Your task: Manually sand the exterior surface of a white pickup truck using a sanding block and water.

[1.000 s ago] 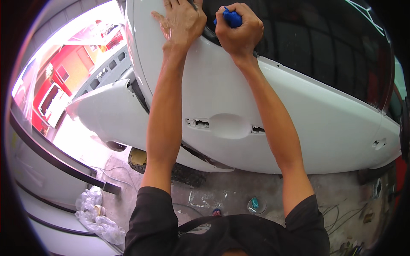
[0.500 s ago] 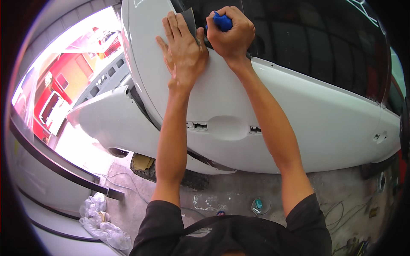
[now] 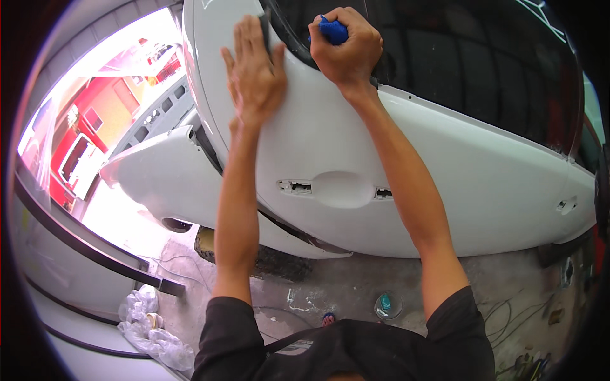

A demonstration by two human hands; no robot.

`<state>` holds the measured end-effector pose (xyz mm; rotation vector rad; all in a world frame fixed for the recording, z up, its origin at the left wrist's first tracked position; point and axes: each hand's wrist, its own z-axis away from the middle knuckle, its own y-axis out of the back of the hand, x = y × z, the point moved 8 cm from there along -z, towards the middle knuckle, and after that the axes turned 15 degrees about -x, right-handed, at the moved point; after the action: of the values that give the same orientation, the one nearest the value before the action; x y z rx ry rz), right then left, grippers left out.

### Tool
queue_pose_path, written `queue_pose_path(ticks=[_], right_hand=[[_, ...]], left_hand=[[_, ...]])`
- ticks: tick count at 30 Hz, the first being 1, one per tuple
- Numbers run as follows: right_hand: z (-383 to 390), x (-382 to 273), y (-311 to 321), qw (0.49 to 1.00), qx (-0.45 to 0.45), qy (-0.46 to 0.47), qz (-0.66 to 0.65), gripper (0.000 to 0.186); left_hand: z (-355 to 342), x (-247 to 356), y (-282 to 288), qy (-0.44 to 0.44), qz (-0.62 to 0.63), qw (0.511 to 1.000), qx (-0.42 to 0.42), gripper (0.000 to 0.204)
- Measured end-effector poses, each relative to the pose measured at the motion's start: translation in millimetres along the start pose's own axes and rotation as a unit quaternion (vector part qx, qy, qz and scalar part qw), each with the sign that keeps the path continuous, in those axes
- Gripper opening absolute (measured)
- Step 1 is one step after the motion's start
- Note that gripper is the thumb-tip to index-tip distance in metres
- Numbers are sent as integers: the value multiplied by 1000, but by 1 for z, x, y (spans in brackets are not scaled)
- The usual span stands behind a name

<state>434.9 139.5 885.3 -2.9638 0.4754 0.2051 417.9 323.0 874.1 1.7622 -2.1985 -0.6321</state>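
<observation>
My left hand point(image 3: 256, 76) lies flat on the white car door point(image 3: 318, 146), fingers stretched out and slightly blurred. Under its index finger, a strip of dark grey sheet, apparently sandpaper point(image 3: 264, 30), shows; the palm hides the rest. My right hand point(image 3: 349, 54) is closed in a fist above the dark window point(image 3: 445, 57), near the window's lower edge. A crumpled blue cloth point(image 3: 333, 30) pokes out of the top of that fist. Below my hands, the door has a handle recess point(image 3: 343, 189) with cut-out openings at both ends.
A pale fender point(image 3: 168, 168) stands away from the car body at left, above a tyre point(image 3: 283, 263). On the concrete floor are a round container point(image 3: 387, 306) with a teal item inside, cables point(image 3: 508, 317) and crumpled clear plastic point(image 3: 152, 336). A dark bar point(image 3: 95, 241) crosses at left.
My left hand has slid left along the panel with the grey sheet, baring more of the window's corner. My right hand stays almost in place, still closed on the blue cloth.
</observation>
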Motion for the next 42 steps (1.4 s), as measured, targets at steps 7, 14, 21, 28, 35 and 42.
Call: queue_pose_path(ticks=[7,14,21,28,35,42], right_hand=[[4,8,6,1000,-1,-1,15,15],[-7,-18,-5,1000,-29,0,-3,12],[0,-10,6,999,-26,16,25,11],[-4,-12,5,999,-34,19,17,11],[-8,-22,0,998,-25,46,40,10],[36,-33,-12,966,-197,150,78,24]], left_hand=[[26,2,-11,-37,30,998,31,51],[-45,-51,33,-68,46,995,48,47],[55,20,-7,-81,50,995,-2,51],[-24,-17,17,-101,78,989,78,41],[4,-18,22,-79,21,991,108,43],[6,-80,40,168,267,949,-6,38]])
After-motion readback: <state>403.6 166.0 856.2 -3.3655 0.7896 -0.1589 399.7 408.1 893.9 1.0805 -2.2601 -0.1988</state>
